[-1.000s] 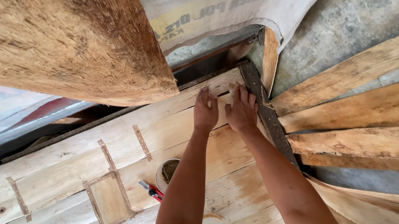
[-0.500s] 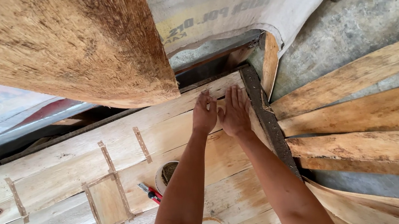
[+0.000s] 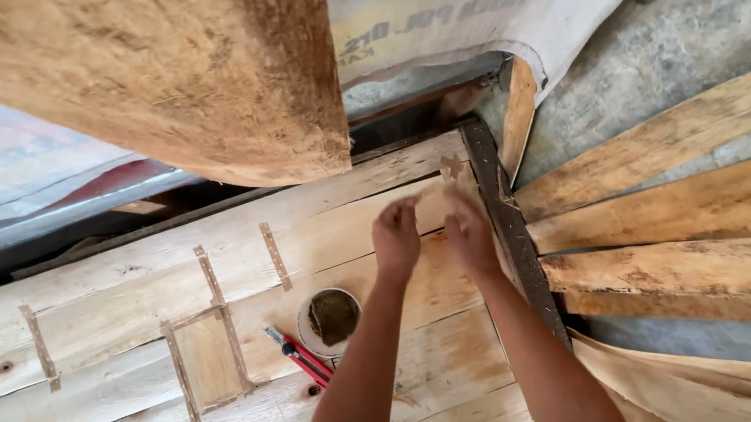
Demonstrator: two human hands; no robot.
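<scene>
I see both hands over the pale wood sheet (image 3: 221, 357), near its far right corner. My left hand (image 3: 395, 237) and right hand (image 3: 469, 230) hover close together, fingers curled; whether they pinch anything I cannot tell. A small tape patch (image 3: 452, 168) sits just beyond them. Nearer, a round tub (image 3: 333, 318) lies beside a red knife (image 3: 299, 355).

Both bare forearms reach up from the near edge, converging toward the far centre. The left hand (image 3: 395, 237) and right hand (image 3: 469, 231) sit side by side, just apart, backs to the camera, fingers curled and pinched at the tips, wrists straight.
</scene>
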